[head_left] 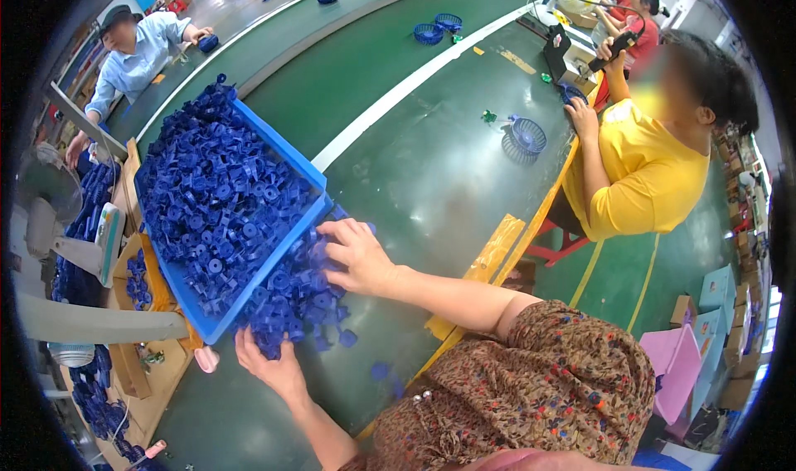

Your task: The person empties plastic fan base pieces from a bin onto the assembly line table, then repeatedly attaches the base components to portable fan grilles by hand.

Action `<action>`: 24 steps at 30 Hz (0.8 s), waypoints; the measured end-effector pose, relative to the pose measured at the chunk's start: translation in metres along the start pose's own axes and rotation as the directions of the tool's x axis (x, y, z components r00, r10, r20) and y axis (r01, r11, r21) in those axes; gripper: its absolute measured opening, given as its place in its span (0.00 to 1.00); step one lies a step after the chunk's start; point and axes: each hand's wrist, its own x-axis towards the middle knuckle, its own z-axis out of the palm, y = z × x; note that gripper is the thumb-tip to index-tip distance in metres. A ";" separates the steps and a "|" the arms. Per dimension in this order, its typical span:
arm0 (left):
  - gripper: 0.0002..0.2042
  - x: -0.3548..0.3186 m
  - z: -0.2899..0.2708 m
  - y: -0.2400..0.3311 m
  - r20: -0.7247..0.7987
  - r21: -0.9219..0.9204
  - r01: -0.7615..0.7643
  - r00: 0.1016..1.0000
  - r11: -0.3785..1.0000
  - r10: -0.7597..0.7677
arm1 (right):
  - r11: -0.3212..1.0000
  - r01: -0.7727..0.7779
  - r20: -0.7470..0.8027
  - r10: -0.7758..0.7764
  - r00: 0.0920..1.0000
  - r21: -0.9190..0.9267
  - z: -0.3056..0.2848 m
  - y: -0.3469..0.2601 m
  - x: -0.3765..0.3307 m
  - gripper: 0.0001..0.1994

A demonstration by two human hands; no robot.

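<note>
Small blue plastic parts with round hubs fill a blue bin (pixel 286 143), which is tilted with its low side toward me. A loose heap of the same blue plastic parts (pixel 286 301) lies on the green table against the bin's near wall. At the left end of this heap is my left hand (pixel 272 370), its fingers spread and touching the parts. My right hand (pixel 362 259) reaches over the heap's right side with fingers apart and bent. Neither hand visibly grips a part, though some fingertips are hidden among the pieces.
A round blue fan cage (pixel 526 136) lies on the table (pixel 398 197) to the right. A person in yellow (pixel 643 168) works there with a black tool (pixel 612 50). Across the belt (pixel 365 65), another person (pixel 137 56) holds a blue part. A grey post (pixel 104 320) stands left.
</note>
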 end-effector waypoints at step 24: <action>0.28 -0.012 0.023 0.040 0.111 0.243 -0.406 0.914 0.881 0.390 | 0.996 0.079 -0.108 -0.073 0.991 0.052 0.006 0.000 0.003 0.20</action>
